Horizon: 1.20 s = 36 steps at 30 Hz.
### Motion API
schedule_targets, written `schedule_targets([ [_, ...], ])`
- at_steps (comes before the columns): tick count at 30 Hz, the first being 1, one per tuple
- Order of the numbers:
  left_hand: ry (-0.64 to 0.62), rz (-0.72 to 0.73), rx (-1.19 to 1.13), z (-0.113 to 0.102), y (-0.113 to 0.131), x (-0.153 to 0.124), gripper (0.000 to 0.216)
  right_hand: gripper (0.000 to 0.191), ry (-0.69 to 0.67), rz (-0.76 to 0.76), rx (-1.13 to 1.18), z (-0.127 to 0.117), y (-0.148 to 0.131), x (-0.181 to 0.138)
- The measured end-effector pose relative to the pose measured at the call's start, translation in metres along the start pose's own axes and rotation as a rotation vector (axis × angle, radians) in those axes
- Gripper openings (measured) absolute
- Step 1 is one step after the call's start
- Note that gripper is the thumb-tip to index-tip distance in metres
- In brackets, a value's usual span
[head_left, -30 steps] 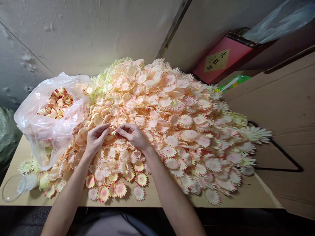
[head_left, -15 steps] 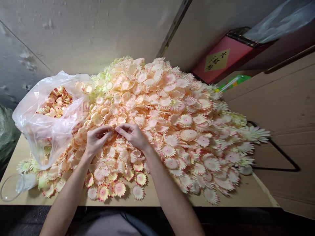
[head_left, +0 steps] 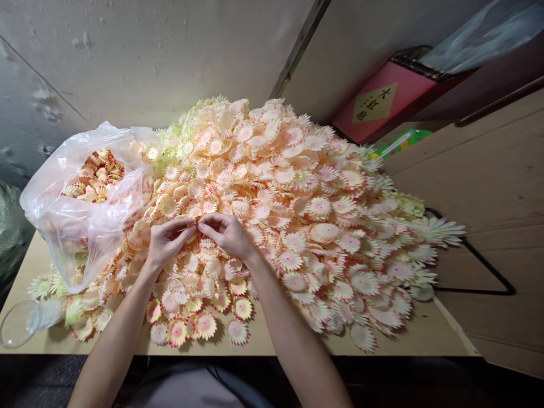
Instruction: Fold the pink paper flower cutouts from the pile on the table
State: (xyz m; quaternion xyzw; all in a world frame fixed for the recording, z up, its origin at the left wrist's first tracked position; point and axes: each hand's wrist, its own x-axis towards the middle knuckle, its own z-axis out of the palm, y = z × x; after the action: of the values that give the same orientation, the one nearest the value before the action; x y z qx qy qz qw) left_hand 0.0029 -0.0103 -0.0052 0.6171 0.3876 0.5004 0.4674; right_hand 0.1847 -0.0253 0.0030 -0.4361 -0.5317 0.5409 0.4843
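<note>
Two bare hands meet over a large heap of fabric flower heads [head_left: 297, 215], cream and pink, covering most of a pale table [head_left: 280, 343]. The left hand [head_left: 164, 243] and right hand [head_left: 229, 233] pinch a small piece between their fingertips, at the near left slope of the heap; what it is cannot be told. To the left stands an open clear plastic bag [head_left: 80, 221] holding more flowers. A red box [head_left: 382, 105] sits behind.

Hands [head_left: 198, 238] — pinching amid petal pile [head_left: 297, 215]
</note>
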Motion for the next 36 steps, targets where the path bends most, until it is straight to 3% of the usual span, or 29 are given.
schedule_targets([
  [19,-0.102,0.009,0.019,-0.0014,-0.002,-0.0007,0.028,0.018,-0.004,-0.012,-0.059,-0.0012,-0.0001,-0.0007],
  [36,-0.007,-0.003,0.044,0.0013,0.0019,0.0014,0.023,0.021,-0.047,-0.019,-0.042,-0.0031,-0.0025,-0.0006],
])
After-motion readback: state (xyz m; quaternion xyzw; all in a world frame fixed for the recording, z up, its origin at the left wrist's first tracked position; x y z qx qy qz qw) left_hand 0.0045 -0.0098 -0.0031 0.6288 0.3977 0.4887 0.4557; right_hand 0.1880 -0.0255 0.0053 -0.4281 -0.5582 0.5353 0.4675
